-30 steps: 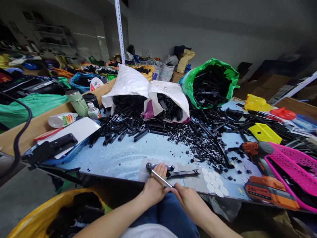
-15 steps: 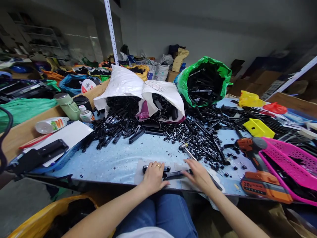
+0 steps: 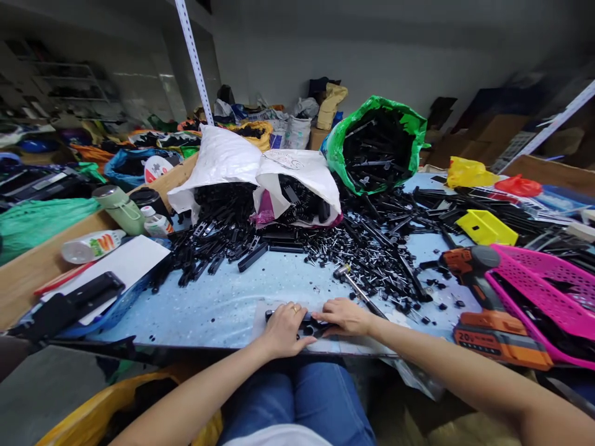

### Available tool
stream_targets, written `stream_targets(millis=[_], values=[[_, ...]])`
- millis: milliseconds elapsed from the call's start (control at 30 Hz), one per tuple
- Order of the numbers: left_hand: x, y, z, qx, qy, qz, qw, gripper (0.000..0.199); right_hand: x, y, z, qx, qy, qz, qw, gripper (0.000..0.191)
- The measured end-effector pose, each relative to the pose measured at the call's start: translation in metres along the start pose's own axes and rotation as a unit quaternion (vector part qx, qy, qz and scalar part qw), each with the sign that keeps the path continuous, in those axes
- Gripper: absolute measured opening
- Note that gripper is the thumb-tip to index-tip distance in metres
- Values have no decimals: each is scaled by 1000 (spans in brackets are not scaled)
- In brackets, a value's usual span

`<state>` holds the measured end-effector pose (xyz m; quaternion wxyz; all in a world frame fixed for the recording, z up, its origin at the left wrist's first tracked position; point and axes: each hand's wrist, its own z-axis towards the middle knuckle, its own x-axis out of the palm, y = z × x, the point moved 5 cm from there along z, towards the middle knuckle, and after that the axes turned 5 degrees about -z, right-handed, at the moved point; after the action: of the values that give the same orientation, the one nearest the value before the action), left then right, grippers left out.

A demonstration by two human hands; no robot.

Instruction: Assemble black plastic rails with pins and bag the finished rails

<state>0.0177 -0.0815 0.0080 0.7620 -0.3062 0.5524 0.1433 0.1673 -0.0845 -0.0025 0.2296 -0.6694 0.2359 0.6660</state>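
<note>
Head view: the hammer (image 3: 357, 288), held in the right hand a second ago, now lies right of centre with its yellowish-faced head against the scattered pins (image 3: 372, 266), so both hands are on the work. At the lower centre of the frame, the black part (image 3: 309, 325) sits on a pale sheet (image 3: 259, 322) by the near edge of the tabletop (image 3: 223, 303). The left hand (image 3: 284, 331) has its grip closed over that part; the right hand (image 3: 346, 316) touches its other end with bent fingers (whether that grip pinches anything, I cannot tell).

The part looks like smooth, glossy plastic or coated metal, long and narrow. The hammer's shaft is shiny and round, its handle black. Creased white sacks (image 3: 227, 155) spill dark pieces mid-frame; at right are an orange-and-black drill (image 3: 502, 328) and a perforated pink basket (image 3: 534, 266).
</note>
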Motion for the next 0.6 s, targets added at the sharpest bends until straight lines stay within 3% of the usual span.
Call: stream_targets(millis=[133,200,333,433,533,600], values=[[-2,8,1,21,2,85,996,34,-2,-9,-1,107,-50,-15,993,66],[-12,15,0,19,-20,82,996,39,-12,-1,-3,128,-74,-5,989,71],[-57,-3,-17,97,-89,-52,990,57,-59,43,-8,74,-118,98,985,70],[-91,-34,-41,137,-80,-226,961,65,-94,82,-10,8,-152,230,961,70],[-109,-47,-59,86,-121,-282,948,68,-102,100,-4,0,-187,322,928,66],[-109,-45,-62,75,-141,-267,950,65,-94,100,4,-1,-195,322,926,61]])
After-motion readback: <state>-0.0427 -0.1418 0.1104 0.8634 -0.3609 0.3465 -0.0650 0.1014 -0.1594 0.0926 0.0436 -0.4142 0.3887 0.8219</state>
